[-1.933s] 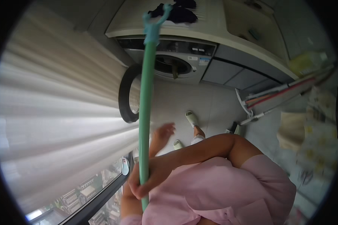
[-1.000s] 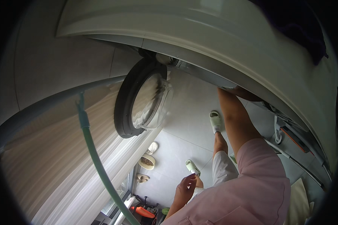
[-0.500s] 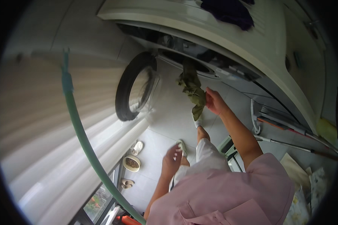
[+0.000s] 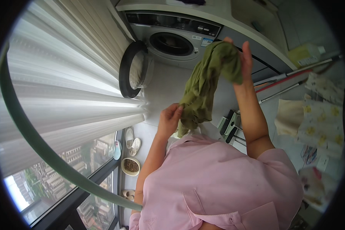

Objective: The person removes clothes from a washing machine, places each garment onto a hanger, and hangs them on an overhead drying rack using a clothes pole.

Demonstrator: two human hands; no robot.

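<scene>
Your left hand (image 4: 170, 120) pinches the green cloth (image 4: 202, 84) in front of your shirt (image 4: 226, 176); I cannot tell whether your right hand (image 4: 245, 66), fingers spread, grips its far end. A loose hold could drop it onto the floor (image 4: 164, 86).

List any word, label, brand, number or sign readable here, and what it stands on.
None can be read reliably.
Control panel of the washing machine: markings too small.
Blue-and-white sticker on its front: too small.
Yellow bottle: label blurred.
Pink shirt: lettering too faint.
Green garment: no text visible.
</scene>
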